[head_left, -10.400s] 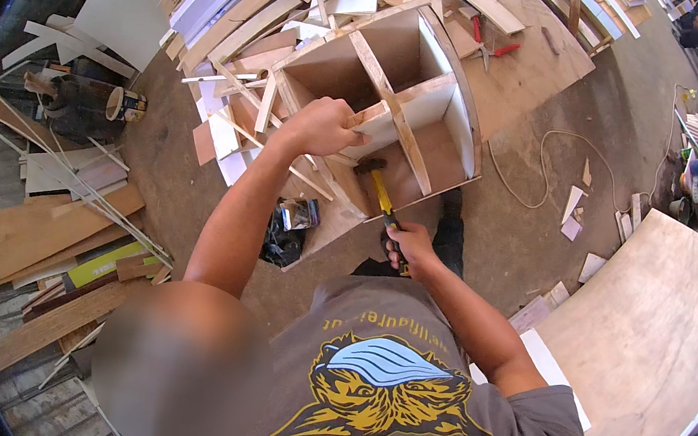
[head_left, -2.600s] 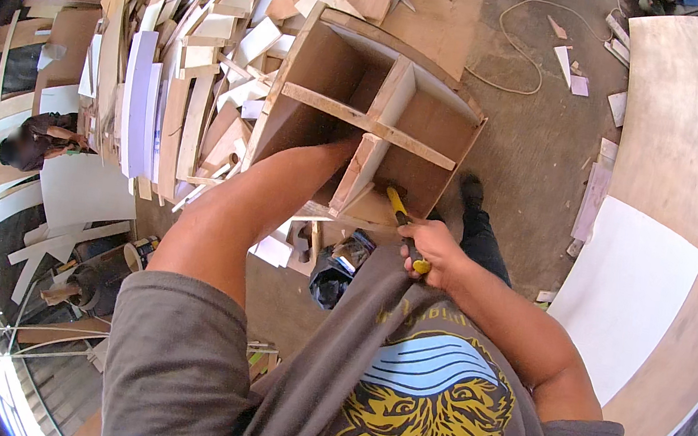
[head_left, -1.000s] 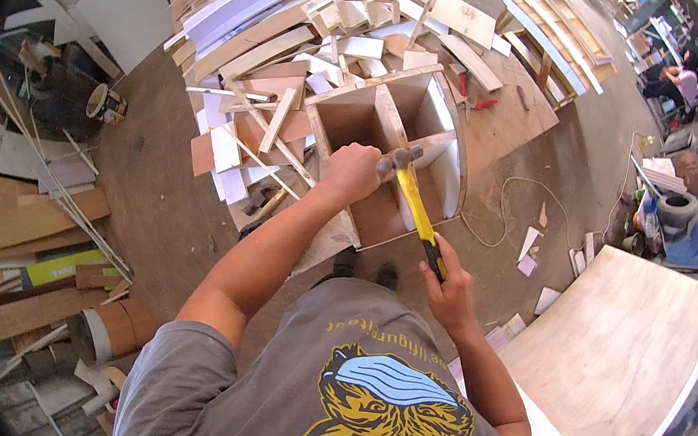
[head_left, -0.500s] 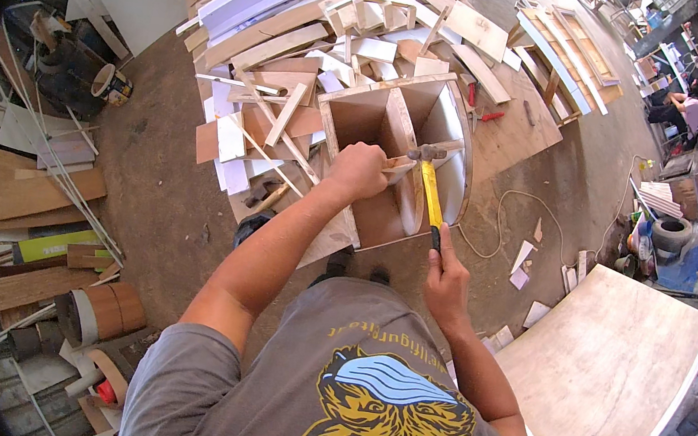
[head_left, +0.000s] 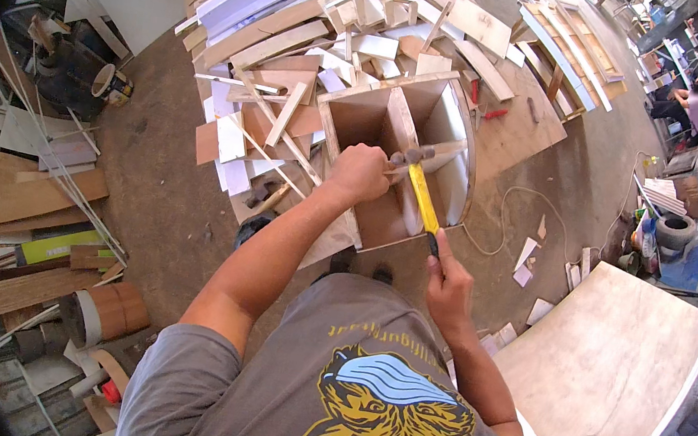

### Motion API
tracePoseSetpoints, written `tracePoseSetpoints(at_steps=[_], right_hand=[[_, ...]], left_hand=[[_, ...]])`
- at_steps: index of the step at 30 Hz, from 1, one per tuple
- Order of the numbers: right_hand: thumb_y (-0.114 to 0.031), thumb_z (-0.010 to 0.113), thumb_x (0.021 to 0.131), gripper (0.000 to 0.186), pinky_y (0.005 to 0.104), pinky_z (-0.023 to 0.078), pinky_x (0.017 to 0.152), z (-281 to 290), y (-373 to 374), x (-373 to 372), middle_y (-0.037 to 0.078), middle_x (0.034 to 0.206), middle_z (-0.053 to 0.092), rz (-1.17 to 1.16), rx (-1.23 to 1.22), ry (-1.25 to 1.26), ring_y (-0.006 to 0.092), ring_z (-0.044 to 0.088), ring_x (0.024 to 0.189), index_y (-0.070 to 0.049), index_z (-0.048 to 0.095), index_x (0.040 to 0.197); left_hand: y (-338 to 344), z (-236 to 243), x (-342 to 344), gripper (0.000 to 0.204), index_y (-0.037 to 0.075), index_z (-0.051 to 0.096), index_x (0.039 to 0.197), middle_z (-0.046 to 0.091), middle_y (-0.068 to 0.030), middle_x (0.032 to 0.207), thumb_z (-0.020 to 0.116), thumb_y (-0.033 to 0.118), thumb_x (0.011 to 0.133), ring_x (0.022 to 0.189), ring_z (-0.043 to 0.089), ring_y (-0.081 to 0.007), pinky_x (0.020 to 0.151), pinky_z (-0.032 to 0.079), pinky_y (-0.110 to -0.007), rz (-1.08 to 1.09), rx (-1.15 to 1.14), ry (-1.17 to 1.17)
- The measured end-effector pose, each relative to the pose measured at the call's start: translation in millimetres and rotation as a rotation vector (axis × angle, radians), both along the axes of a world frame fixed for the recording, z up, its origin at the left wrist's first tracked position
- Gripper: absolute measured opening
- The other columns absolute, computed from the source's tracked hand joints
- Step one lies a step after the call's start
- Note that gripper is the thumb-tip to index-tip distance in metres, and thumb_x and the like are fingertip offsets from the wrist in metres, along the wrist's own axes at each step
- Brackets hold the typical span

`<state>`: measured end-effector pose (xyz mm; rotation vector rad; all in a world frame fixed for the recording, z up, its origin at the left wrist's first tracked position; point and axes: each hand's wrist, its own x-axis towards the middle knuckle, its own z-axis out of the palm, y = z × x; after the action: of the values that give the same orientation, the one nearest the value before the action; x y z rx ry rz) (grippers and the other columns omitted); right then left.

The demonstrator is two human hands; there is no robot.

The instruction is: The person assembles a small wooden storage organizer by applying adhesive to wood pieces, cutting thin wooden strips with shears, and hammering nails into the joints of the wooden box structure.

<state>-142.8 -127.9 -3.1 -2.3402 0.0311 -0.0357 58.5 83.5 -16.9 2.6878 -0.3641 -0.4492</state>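
Beyond wooden cabinet (head_left: 402, 118) | heaped offcuts (head_left: 299, 77) | brown floor (head_left: 148, 154) | right: plywood sheet (head_left: 611, 355)

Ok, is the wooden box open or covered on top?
Open: the wooden box shows its inner walls and long divider from above, with no panel over them.
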Motion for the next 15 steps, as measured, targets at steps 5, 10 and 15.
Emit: tracePoseSetpoints(at_steps=[5,10,15], right_hand=[[-0.011,0.064,0.101,0.057,0.0485,0.051,0.065,22,2,2,0.023,0.081,0.063,-0.036,0.066,-0.341,0.0402,0.063,0.069,-0.014,0.052,0.156],[-0.006,0.063,0.101,0.058,0.0428,0.052,0.067,-24,-9,6,0.019,0.084,0.065,0.048,-0.053,-0.122,0.0341,0.064,0.070,-0.011,0.050,0.157],[-0.005,0.062,0.102,0.053,0.0347,0.050,0.064,19,-4,11,0.008,0.082,0.063,-0.016,0.265,-0.049,0.0188,0.061,0.069,-0.006,0.051,0.154]], left_hand=[[3,-4,-2,0.026,0.014,0.084,0.099,0.075,-0.0237,0.089,0.070,0.020,0.077,0.087,0.074,-0.0425,0.085,0.060,-0.051,0.010,-0.010,-0.048],[-3,7,-2,0.022,0.010,0.083,0.094,0.075,-0.0241,0.089,0.072,0.020,0.078,0.086,0.075,-0.0419,0.083,0.061,-0.050,0.016,-0.024,-0.037],[1,-8,0,0.021,0.011,0.082,0.092,0.075,-0.0232,0.087,0.072,0.024,0.078,0.085,0.075,-0.0421,0.084,0.061,-0.050,0.028,-0.010,-0.049]])
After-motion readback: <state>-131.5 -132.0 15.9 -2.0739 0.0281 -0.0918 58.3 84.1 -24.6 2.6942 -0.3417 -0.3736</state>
